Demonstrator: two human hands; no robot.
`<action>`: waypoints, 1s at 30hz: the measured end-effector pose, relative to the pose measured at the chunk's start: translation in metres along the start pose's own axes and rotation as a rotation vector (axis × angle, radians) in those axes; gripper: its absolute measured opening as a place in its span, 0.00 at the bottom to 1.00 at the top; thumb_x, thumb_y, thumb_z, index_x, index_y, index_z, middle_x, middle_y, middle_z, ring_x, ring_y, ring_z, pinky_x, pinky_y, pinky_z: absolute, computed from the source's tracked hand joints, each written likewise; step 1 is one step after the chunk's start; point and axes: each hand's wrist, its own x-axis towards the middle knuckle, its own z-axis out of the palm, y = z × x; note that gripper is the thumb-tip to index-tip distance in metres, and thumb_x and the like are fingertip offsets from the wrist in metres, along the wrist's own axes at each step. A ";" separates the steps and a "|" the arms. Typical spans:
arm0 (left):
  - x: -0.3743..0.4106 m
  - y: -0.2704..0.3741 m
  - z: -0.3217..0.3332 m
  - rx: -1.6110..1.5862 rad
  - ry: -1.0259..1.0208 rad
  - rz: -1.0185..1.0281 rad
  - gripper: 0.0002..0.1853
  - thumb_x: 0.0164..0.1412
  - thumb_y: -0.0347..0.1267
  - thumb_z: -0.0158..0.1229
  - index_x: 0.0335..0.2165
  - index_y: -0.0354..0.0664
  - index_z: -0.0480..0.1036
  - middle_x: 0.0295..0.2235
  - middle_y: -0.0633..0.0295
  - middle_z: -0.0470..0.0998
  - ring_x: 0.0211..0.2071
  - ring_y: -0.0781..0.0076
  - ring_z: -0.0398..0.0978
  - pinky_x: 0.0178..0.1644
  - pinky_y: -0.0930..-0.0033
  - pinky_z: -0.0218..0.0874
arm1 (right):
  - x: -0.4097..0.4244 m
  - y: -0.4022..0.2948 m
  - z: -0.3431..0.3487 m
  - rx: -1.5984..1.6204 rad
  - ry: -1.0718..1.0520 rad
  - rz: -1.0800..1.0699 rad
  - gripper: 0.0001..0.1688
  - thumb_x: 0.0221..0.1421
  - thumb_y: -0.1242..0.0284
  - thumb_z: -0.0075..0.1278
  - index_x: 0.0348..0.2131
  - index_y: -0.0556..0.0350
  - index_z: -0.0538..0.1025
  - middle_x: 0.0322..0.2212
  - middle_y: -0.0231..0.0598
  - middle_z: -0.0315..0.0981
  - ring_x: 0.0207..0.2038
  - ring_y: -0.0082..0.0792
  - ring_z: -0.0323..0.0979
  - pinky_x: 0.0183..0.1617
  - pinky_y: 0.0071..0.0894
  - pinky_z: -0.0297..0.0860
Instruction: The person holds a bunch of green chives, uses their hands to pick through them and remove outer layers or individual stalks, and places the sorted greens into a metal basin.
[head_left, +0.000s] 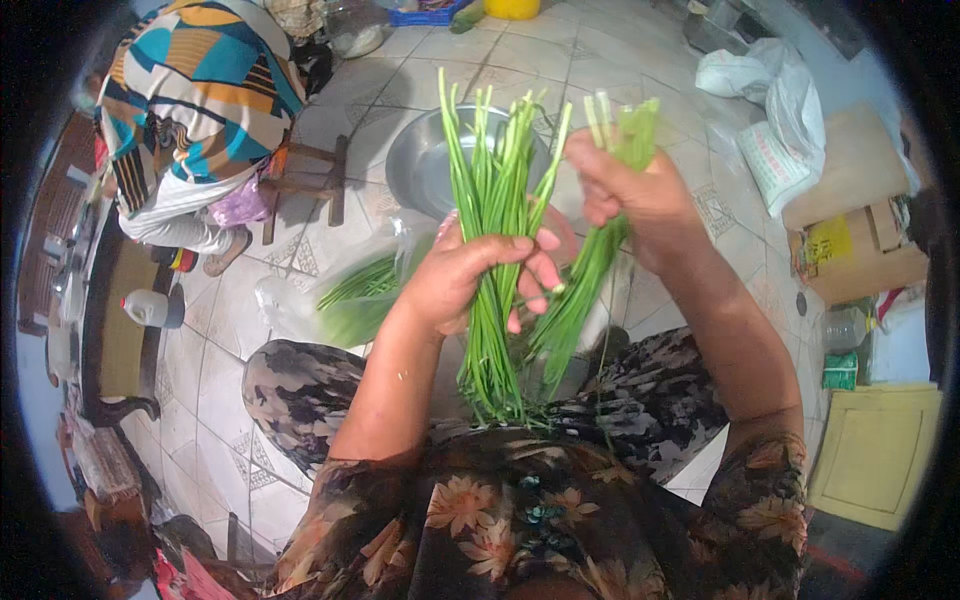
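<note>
My left hand (469, 274) grips a bunch of green garlic chives (495, 195), pale stem ends up and leaves hanging towards my lap. To its right, my right hand (626, 187) is closed around a second bunch of chives (589, 281), blurred, its leaves trailing down and to the left. Fingers of my left hand are spread behind the stems. Beyond the bunches, a steel basin (416, 161) stands on the tiled floor, partly hidden by the chives. Left of my left wrist, more chives (367, 285) lie in a clear plastic bag (300, 307).
A person (202, 97) sits at the upper left by a wooden stool (304, 176). A white jug (146, 307) stands at the left. Cardboard boxes (862, 259) and a white woven sack (780, 142) line the right side. A yellow bucket (512, 7) is at the top.
</note>
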 end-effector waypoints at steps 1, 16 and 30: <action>0.001 -0.001 0.004 -0.004 -0.019 -0.011 0.17 0.52 0.31 0.50 0.40 0.31 0.63 0.25 0.49 0.73 0.20 0.65 0.74 0.15 0.72 0.63 | -0.001 0.003 0.002 0.033 -0.041 0.021 0.14 0.48 0.63 0.54 0.28 0.54 0.71 0.16 0.24 0.62 0.17 0.16 0.60 0.22 0.16 0.58; 0.000 0.004 -0.063 -0.392 0.432 0.343 0.07 0.56 0.34 0.47 0.31 0.42 0.66 0.26 0.66 0.69 0.19 0.85 0.66 0.15 0.79 0.60 | 0.021 -0.036 -0.126 0.682 0.321 -0.462 0.09 0.53 0.69 0.50 0.31 0.54 0.68 0.22 0.28 0.59 0.18 0.18 0.53 0.21 0.18 0.56; 0.003 0.004 -0.078 -0.467 0.409 0.365 0.06 0.56 0.34 0.48 0.30 0.44 0.66 0.25 0.69 0.69 0.20 0.86 0.64 0.18 0.80 0.56 | 0.003 -0.038 -0.127 0.561 0.151 -0.441 0.21 0.50 0.73 0.43 0.46 0.57 0.63 0.22 0.33 0.64 0.22 0.21 0.59 0.24 0.20 0.59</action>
